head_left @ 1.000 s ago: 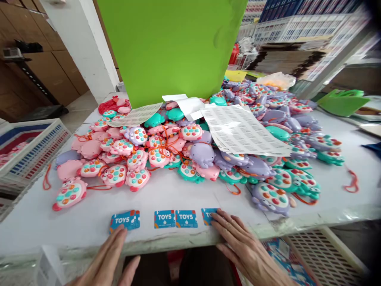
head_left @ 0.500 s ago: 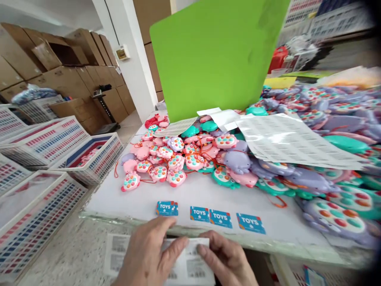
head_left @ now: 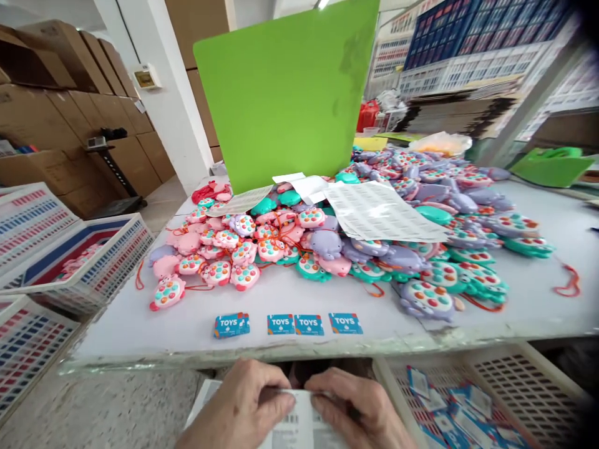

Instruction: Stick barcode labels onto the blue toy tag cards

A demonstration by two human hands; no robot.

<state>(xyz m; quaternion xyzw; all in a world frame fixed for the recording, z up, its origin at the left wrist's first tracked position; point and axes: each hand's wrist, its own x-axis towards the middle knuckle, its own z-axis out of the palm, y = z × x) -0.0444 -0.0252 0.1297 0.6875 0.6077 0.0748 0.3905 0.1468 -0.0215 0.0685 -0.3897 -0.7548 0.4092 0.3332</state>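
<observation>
Below the table's front edge, both hands grip a sheet of printed labels [head_left: 305, 424]. My left hand [head_left: 241, 408] pinches its upper edge between thumb and fingers. Close beside it, my right hand [head_left: 360, 408] pinches the same edge a little to the right. Part of the sheet sticks out left of my left hand; much of it is hidden by the hands. On the table just beyond lie several blue TOYS cards, among them a left card [head_left: 232, 325] and a right card [head_left: 345, 323], with two more touching side by side between them.
A heap of pink, purple and green animal-shaped toys [head_left: 327, 243] covers the table [head_left: 187, 330], with printed label sheets [head_left: 381, 212] on top. Behind stands a green board [head_left: 285, 100]. A crate [head_left: 528, 380] holding cards sits below right; striped baskets [head_left: 112, 262] stand left.
The view has swung to the right, showing more of the table and the card crate. Both hands still hold the label sheet, now brought lower and its edge turned more toward the camera.
</observation>
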